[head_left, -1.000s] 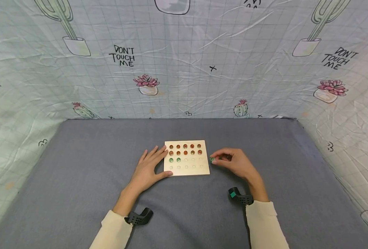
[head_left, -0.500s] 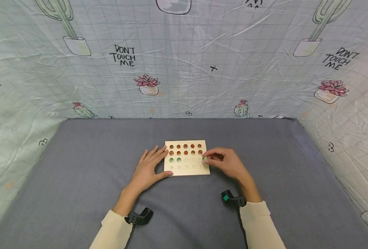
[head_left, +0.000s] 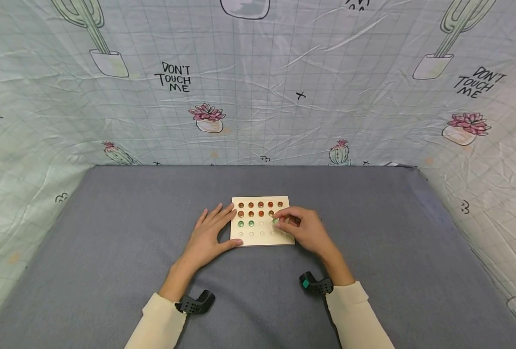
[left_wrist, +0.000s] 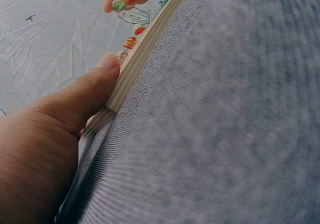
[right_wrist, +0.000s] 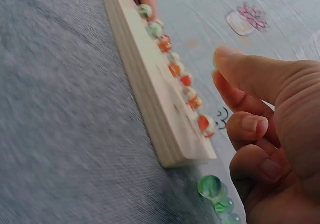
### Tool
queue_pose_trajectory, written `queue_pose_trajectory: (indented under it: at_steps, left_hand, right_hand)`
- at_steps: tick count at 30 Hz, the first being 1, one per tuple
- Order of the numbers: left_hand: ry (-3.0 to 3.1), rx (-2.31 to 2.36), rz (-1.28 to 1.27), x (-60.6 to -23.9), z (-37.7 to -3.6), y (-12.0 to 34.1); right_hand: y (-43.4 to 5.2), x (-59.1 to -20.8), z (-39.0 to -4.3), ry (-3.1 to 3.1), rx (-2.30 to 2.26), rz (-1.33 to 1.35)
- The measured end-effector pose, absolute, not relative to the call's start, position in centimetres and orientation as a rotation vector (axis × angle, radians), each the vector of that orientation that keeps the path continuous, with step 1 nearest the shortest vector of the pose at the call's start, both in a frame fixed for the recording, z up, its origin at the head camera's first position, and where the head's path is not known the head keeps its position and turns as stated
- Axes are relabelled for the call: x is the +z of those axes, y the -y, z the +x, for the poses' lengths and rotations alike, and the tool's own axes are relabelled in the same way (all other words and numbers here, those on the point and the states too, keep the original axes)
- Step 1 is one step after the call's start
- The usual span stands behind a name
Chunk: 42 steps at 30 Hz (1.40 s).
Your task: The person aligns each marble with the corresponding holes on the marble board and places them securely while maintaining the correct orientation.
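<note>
A wooden board with rows of dimples lies on the grey cloth. Orange marbles fill its two far rows, and two green marbles sit at the left of the third row. My right hand pinches a green marble between thumb and finger over the third row, right of middle. The left wrist view shows that marble at the fingertips. My left hand rests flat against the board's left edge, its thumb on the near corner.
Loose green marbles lie on the cloth just off the board's right end, under my right hand. The grey cloth covers the table, with printed fabric walls behind and at both sides.
My right hand has carried the green marble leftward, from the cloth beside the board to over its third row. The left hand has stayed put.
</note>
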<state>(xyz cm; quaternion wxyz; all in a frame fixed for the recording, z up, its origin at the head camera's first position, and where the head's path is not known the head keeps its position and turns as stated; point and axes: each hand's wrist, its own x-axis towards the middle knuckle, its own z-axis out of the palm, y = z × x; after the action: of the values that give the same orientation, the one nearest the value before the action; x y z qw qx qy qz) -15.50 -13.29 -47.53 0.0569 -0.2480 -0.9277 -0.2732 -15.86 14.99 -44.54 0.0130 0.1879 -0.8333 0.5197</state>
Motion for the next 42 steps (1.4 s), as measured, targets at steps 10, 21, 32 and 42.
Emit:
queue_pose_trajectory:
  at_steps: [10, 21, 32, 42]
  left_hand:
    - [2.833, -0.816, -0.742, -47.5, -15.5, 13.2]
    - [2.828, -0.822, -0.742, -47.6, -15.6, 13.2]
    - [2.812, -0.836, -0.755, -47.6, -15.5, 13.3]
    - [2.812, -0.839, -0.755, -47.6, -15.4, 13.3]
  right_hand:
    - [-13.5, -45.1, -15.8, 2.53, 1.466, 0.597]
    - [-11.9, -45.9, -15.7, 2.511, 1.364, 0.571]
    - [-11.0, -46.5, -15.6, 2.503, 1.281, 0.615]
    - [-10.6, -46.6, -15.4, 2.569, 1.212, 0.527]
